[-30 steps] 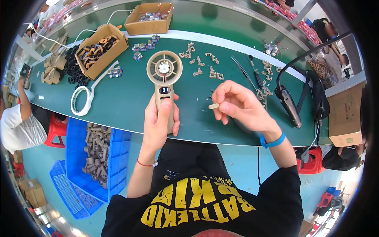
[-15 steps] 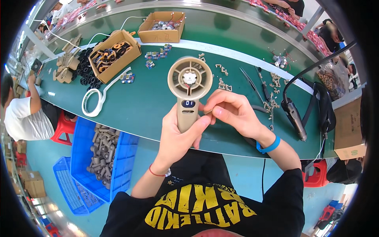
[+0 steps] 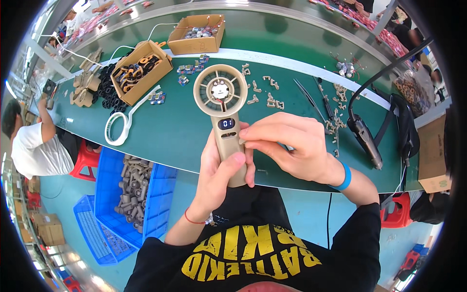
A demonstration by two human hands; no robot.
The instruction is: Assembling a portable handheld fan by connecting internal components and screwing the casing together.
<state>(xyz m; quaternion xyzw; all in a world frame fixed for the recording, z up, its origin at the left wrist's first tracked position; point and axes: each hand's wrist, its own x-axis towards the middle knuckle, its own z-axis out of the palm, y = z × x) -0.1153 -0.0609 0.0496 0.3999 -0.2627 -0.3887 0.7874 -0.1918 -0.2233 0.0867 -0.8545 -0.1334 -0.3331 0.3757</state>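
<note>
A beige handheld fan (image 3: 227, 131) is held upright over the near edge of the bench by my left hand (image 3: 213, 170), whose fingers wrap its handle, thumb in front. Its round head shows a white motor hub and a red wire; a small display on the neck is lit. Below the display is an open slot (image 3: 228, 135). My right hand (image 3: 301, 148) pinches a small beige plastic piece (image 3: 242, 141), mostly covered by the fingertips, against the handle's right side beside the slot. Several small beige clips (image 3: 275, 101) lie on the green bench beyond the fan.
Tweezers (image 3: 310, 100), a screwdriver (image 3: 325, 100) and a corded electric screwdriver (image 3: 365, 143) lie right. Left are a white ring-shaped strap (image 3: 116, 129), small circuit boards (image 3: 157, 98) and a carton of rings (image 3: 141, 73). A blue crate (image 3: 163, 194) holds grey-beige housings. A co-worker (image 3: 36, 141) sits far left.
The fan has shifted left and its handle now shows lower down. My right hand has moved from beside my left thumb to the edge of the handle slot.
</note>
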